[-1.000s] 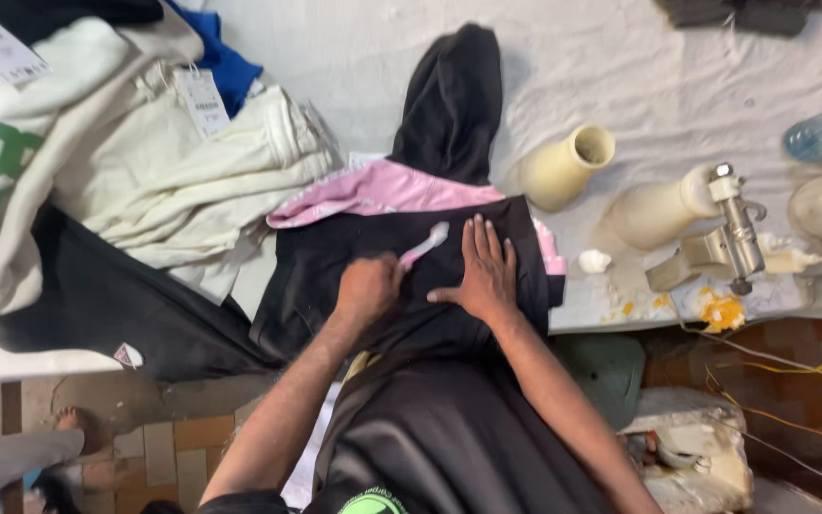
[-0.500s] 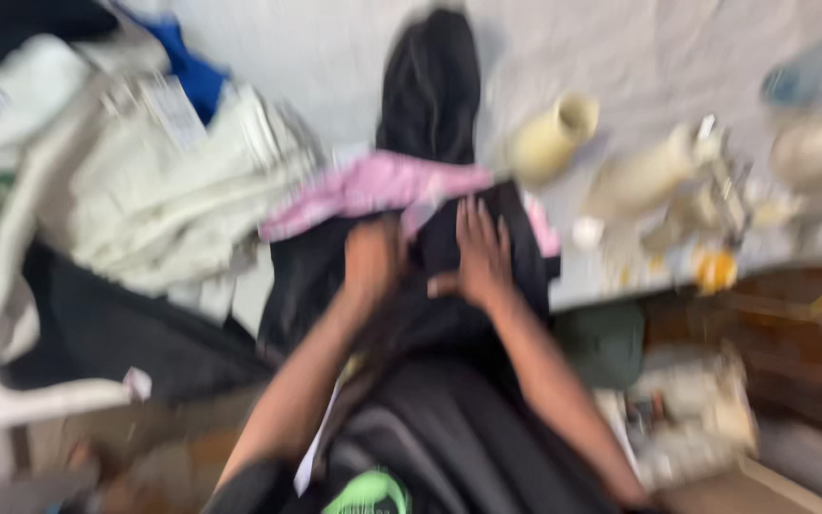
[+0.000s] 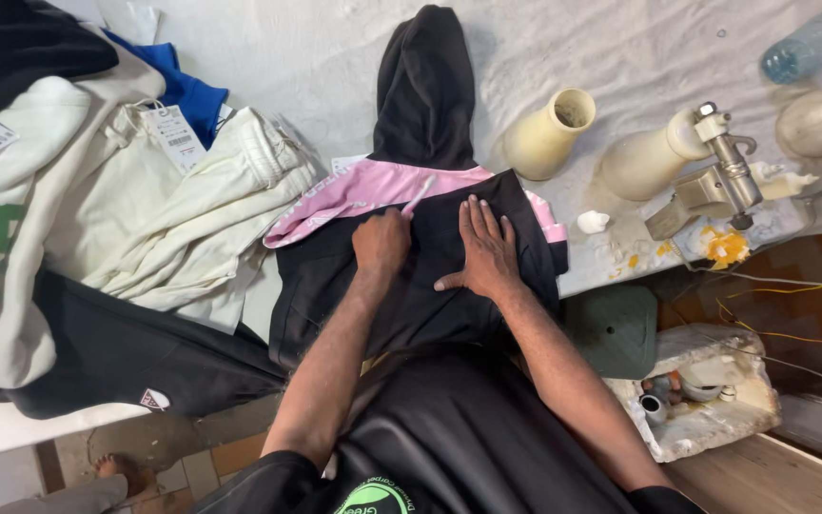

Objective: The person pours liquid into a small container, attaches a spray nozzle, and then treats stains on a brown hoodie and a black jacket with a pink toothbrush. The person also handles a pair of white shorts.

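Observation:
A black garment with a pink band lies folded on the white-covered table, its black hood stretching away from me. My left hand is closed around a thin pink drawstring near the pink band. Just to its right, my right hand rests flat on the black fabric with fingers spread, pressing it down.
A pile of cream, white, green-printed, blue and black clothes with paper tags fills the left. Cream thread cones, a metal tool and a plastic bottle sit at right. Below the table edge are a green cap and a white foam box.
My left hand has moved slightly up toward the pink band with the drawstring; the right hand stays flat on the fabric. The camera moved closer.

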The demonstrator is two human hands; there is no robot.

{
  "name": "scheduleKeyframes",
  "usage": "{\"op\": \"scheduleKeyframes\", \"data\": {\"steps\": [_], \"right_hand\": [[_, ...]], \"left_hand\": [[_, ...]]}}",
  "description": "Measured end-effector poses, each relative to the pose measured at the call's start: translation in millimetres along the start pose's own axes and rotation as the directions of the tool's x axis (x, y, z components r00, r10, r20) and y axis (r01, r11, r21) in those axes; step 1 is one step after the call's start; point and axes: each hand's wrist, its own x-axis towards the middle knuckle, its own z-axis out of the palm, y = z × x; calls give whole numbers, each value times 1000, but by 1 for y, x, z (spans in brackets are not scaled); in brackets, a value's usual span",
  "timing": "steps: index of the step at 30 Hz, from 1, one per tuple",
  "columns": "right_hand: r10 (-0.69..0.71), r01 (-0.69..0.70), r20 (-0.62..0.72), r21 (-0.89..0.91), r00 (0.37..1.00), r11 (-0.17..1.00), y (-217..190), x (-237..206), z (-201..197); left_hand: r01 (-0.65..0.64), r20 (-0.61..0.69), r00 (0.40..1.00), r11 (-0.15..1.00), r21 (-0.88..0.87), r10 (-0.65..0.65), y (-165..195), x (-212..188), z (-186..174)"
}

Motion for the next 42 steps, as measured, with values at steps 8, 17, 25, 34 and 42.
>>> {"op": "scheduleKeyframes", "data": {"steps": [8, 17, 25, 34, 42], "right_hand": [[10, -10, 17, 24, 1000, 1000, -2, -3, 1], [42, -44, 54, 22, 998, 999, -3, -4, 2], [41, -41, 45, 3, 998, 999, -2, -7, -2], [39, -38, 31, -11, 999, 999, 1, -11, -2], [71, -66, 94, -48, 993, 997, 6, -16, -4]], "left_hand": [[170, 32, 985, 985, -31, -169, 11, -19, 1], [149, 116, 983, 988, -31, -145, 9, -25, 2], [106, 92, 991, 993, -43, -102, 12, -27, -2], [140, 64, 988, 990, -9, -139, 18, -31, -1], [-7, -94, 996, 1000, -14, 5, 19, -26, 1]]}}
